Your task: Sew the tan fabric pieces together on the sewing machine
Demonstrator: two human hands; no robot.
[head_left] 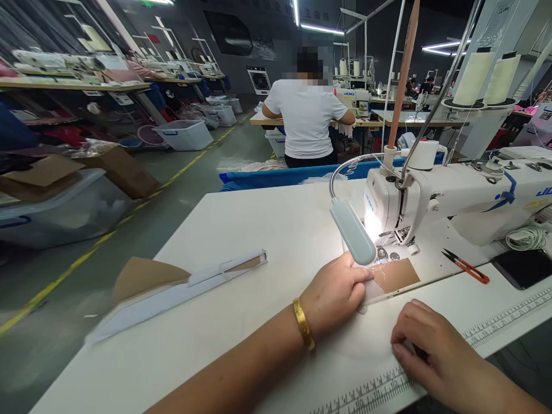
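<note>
My left hand [338, 293], with a gold bangle on the wrist, rests at the sewing machine's [383, 201] needle area. Its fingers are bent, and the fingertips touch the machine bed beside a brown piece [394, 275] with loose white thread on it. Whether they pinch anything is too small to tell. Over the fingertips hangs a grey-green lamp head [353, 233], lighting the needle area. My right hand [426, 345] lies curled near the table's front edge, by the printed ruler [379, 388]. Its fingers are closed, and what they hold, if anything, is hidden.
Red-handled snips [468, 267] and a black phone [524, 267] lie right of the needle area. A folded white and brown paper strip [181, 290] is on the table [241, 230] at left. Beyond, a person in a white shirt [308, 118] sits facing away.
</note>
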